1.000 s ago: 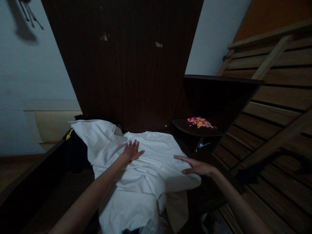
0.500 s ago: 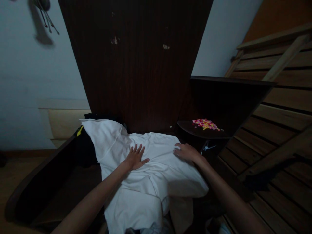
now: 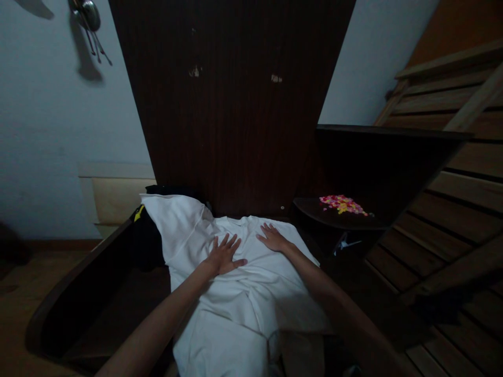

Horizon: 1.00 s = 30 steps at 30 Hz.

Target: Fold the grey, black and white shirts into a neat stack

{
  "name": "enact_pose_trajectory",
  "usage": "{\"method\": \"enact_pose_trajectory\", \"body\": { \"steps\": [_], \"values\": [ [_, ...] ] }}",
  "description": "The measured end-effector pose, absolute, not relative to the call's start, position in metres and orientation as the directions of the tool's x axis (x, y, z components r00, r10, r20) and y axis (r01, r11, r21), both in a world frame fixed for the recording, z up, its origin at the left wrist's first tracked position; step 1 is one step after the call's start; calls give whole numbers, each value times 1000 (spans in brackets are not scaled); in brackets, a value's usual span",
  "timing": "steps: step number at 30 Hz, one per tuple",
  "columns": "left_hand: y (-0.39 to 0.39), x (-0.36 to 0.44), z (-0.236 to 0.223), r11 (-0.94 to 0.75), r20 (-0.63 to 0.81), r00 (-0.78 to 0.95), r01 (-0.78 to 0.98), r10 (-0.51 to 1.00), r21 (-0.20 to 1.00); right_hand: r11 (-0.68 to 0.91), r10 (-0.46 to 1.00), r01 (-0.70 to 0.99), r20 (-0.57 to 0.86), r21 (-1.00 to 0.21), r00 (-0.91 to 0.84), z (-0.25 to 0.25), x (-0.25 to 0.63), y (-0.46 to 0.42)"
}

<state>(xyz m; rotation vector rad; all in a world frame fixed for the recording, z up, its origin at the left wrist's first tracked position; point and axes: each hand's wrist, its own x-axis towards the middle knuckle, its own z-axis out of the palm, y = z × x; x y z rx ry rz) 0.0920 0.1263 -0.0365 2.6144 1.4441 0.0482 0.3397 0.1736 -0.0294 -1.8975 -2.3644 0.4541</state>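
A white T-shirt [image 3: 236, 309] lies spread over the dark wooden desk, its lower part wrinkled and hanging toward me. On its middle rests my left hand [image 3: 225, 256], flat with fingers spread. My right hand [image 3: 272, 238] also lies flat on the cloth, near the collar and to the right of the left one, fingers stretched out. Neither hand grips the fabric. The shirt's left sleeve [image 3: 173, 209] reaches over a black item [image 3: 147, 241] with a yellow strip. Under the shirt's near end, on the right, a beige surface shows; I cannot tell what it is.
A tall dark wood panel [image 3: 236, 115] stands behind the shirt. To the right, a small rounded shelf [image 3: 310, 209] bears a heap of pink and yellow bits [image 3: 341, 204]. Farther right are wooden slats [image 3: 467, 193]. A raised dark edge [image 3: 51, 309] borders the left side.
My right hand has moved left from the shirt's right edge onto its upper middle and now lies flatter. My left hand stays in place on the shirt. The view has shifted slightly.
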Motion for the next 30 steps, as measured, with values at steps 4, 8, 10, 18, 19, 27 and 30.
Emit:
{"method": "enact_pose_trajectory", "body": {
  "steps": [4,8,10,18,19,27,30],
  "values": [
    [132,95,-34,-481,-42,491,865,870,145,48,987,979,-140,-198,-77,-38,343,173],
    [146,96,-24,-441,94,432,890,897,121,-22,991,986,-135,-165,-1,-42,344,171],
    [156,96,-18,-405,181,382,908,906,107,-33,991,987,-130,-158,13,-44,343,169],
    [178,97,-10,-351,30,350,936,936,39,-26,993,989,-115,-148,9,-42,351,149],
    [180,99,-10,-348,0,348,937,938,36,-18,993,989,-120,-145,1,-40,351,149],
    [196,106,-34,-278,-1,278,960,961,31,38,994,977,-94,-209,-59,-44,343,176],
    [199,104,-40,-280,38,278,958,960,53,24,996,981,-78,-191,-39,-50,344,186]
  ]
}}
